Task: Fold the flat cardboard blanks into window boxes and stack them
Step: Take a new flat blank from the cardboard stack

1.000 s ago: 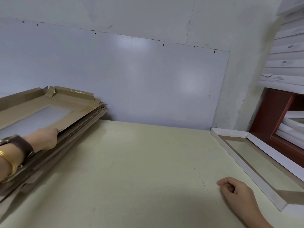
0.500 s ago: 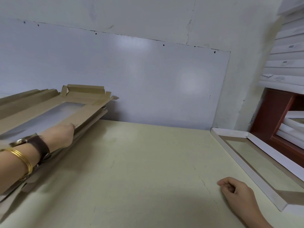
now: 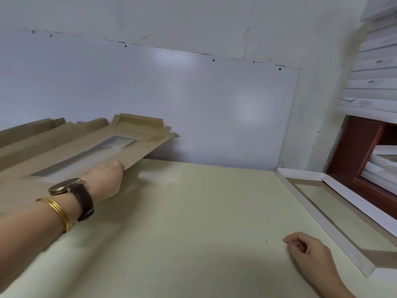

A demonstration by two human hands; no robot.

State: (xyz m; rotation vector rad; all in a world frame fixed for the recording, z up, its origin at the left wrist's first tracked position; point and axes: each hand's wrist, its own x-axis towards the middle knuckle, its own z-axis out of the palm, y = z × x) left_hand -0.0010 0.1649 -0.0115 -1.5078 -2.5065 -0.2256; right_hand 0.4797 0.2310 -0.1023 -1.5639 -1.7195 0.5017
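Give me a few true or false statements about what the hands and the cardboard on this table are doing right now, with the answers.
1. The left hand grips a brown cardboard blank by its near edge. True.
2. The right hand is gripping that blank as well. False: it rests on the table, fingers loosely curled, holding nothing.
3. A folded white window box lies along the right side of the table. True.
4. The watch is worn on the right wrist. False: it is on the left wrist.
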